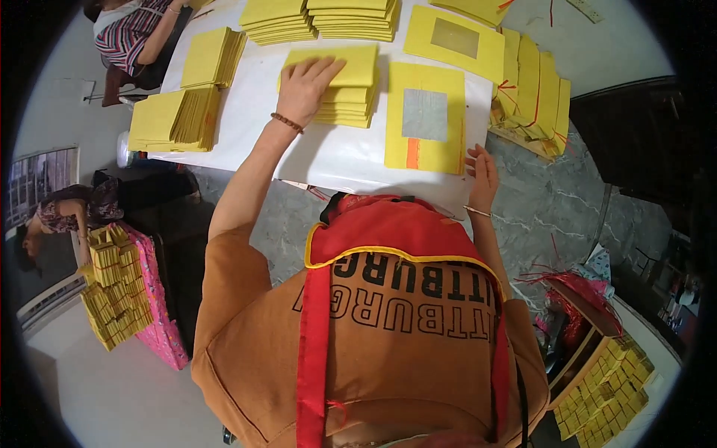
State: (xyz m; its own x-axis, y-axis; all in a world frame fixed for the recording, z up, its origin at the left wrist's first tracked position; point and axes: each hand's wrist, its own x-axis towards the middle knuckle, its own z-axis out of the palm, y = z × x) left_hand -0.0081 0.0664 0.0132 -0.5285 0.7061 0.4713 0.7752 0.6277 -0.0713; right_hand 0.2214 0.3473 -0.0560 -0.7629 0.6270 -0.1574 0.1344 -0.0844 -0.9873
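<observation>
My left hand (pixel 306 84) lies with its fingers stretched over the top of a stack of folded yellow paper (pixel 347 108) at the middle of the table. Its fingertips are slightly blurred, and a beaded bracelet circles the wrist. To the right of that stack lies flat yellow paper (pixel 399 82) with a silver-grey square and an orange strip on it. Just off its lower right edge, beside the table's rim, my right hand (pixel 484 175) is held with loosely bent fingers and nothing visible in them.
White covering (pixel 261 89) spreads over the table. More yellow paper stacks stand at left (pixel 175 119) and at the back (pixel 351 19). Red-tied yellow bundles (pixel 534 89) sit beyond the right edge. Another person (pixel 131 33) sits at far left; someone else (pixel 63 213) handles yellow bundles.
</observation>
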